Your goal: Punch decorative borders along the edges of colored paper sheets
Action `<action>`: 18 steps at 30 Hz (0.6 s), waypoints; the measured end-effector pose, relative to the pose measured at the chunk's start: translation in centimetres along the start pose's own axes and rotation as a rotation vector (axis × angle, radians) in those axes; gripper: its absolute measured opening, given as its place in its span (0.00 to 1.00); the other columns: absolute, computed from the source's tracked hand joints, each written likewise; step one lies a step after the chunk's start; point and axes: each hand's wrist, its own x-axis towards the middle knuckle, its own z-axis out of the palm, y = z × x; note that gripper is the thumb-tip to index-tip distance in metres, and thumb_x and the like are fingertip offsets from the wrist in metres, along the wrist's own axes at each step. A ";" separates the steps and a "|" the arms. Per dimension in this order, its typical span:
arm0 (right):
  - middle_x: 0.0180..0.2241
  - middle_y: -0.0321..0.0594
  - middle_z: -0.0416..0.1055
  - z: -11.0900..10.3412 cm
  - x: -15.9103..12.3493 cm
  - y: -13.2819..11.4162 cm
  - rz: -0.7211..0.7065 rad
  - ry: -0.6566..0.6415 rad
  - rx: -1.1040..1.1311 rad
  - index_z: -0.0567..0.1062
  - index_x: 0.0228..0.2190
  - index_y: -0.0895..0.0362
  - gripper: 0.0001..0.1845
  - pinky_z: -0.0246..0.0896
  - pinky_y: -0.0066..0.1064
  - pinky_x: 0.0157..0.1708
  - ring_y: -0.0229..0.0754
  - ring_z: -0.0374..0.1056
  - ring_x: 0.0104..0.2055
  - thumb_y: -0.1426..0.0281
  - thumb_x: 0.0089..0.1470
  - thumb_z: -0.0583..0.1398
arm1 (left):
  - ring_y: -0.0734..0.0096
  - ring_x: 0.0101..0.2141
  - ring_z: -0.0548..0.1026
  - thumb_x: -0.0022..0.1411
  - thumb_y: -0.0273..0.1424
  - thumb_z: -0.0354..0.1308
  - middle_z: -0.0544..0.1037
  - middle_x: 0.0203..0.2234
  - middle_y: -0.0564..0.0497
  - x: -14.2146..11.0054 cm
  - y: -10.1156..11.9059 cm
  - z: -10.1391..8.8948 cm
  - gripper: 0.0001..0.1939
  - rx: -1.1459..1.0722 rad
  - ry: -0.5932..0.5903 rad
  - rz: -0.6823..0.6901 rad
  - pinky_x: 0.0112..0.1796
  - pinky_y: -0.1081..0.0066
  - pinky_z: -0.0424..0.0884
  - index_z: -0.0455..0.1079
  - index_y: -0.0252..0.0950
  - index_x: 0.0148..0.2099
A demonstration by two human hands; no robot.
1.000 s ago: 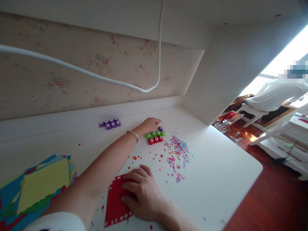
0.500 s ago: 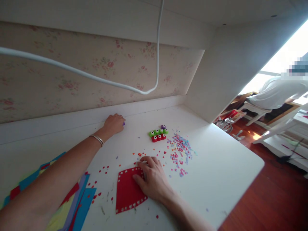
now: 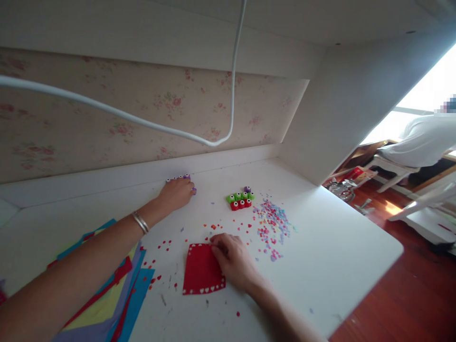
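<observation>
My left hand point(image 3: 178, 194) is at the back of the table, its fingers closed on a small purple craft punch point(image 3: 194, 191) that shows at the fingertips. Behind those fingers a row of purple punches point(image 3: 181, 177) with eye-like tops stands along the back ledge, partly hidden. Nearer the front, my right hand point(image 3: 233, 259) grips the right edge of a red sheet of paper point(image 3: 203, 270) between thumb and curled fingers. Small holes, some heart-shaped, run along the sheet's edges. Part of its right side is covered by the hand.
Green punches point(image 3: 238, 196), red punches point(image 3: 241, 204) and one purple punch stand mid-table. To their right lies a heap of coloured confetti point(image 3: 272, 218). Coloured paper sheets point(image 3: 107, 304) are stacked under my left forearm. A white cable point(image 3: 142, 119) hangs overhead. A person sits far right.
My left hand has come slightly away from the back ledge with the purple punch, uncovering the row behind. The red sheet has turned a little under my right hand, and the view has shifted.
</observation>
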 end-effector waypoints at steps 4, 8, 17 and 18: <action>0.29 0.34 0.73 -0.1 0.0 0.0 0.077 -0.002 0.120 0.69 0.36 0.54 0.04 0.59 0.29 0.30 0.38 0.67 0.29 0.72 0.60 0.54 | 0.56 0.39 0.77 0.65 0.35 0.49 0.78 0.39 0.45 -5.9 1.1 -0.1 0.14 -0.055 -0.054 -0.009 0.39 0.63 0.69 0.75 0.38 0.37; 0.35 0.36 0.76 -0.1 -0.1 -0.1 0.069 0.014 0.164 0.70 0.41 0.53 0.08 0.61 0.30 0.33 0.38 0.68 0.31 0.72 0.59 0.55 | 0.58 0.36 0.78 0.66 0.38 0.48 0.79 0.33 0.47 -11.8 2.1 0.2 0.16 -0.105 -0.091 -0.038 0.37 0.65 0.69 0.75 0.39 0.34; 0.37 0.38 0.76 0.3 -0.4 -0.5 0.023 0.012 0.179 0.74 0.39 0.54 0.09 0.64 0.32 0.39 0.40 0.70 0.36 0.72 0.58 0.55 | 0.62 0.43 0.76 0.65 0.35 0.53 0.76 0.45 0.49 -18.6 3.4 2.3 0.12 -0.463 0.083 -0.166 0.44 0.65 0.71 0.72 0.43 0.49; 0.36 0.38 0.76 0.3 -0.4 -0.6 0.038 0.014 0.198 0.74 0.37 0.54 0.09 0.64 0.32 0.39 0.40 0.70 0.37 0.72 0.58 0.55 | 0.62 0.43 0.76 0.65 0.35 0.53 0.76 0.45 0.49 -19.0 3.6 2.7 0.12 -0.488 0.113 -0.172 0.44 0.66 0.72 0.72 0.43 0.49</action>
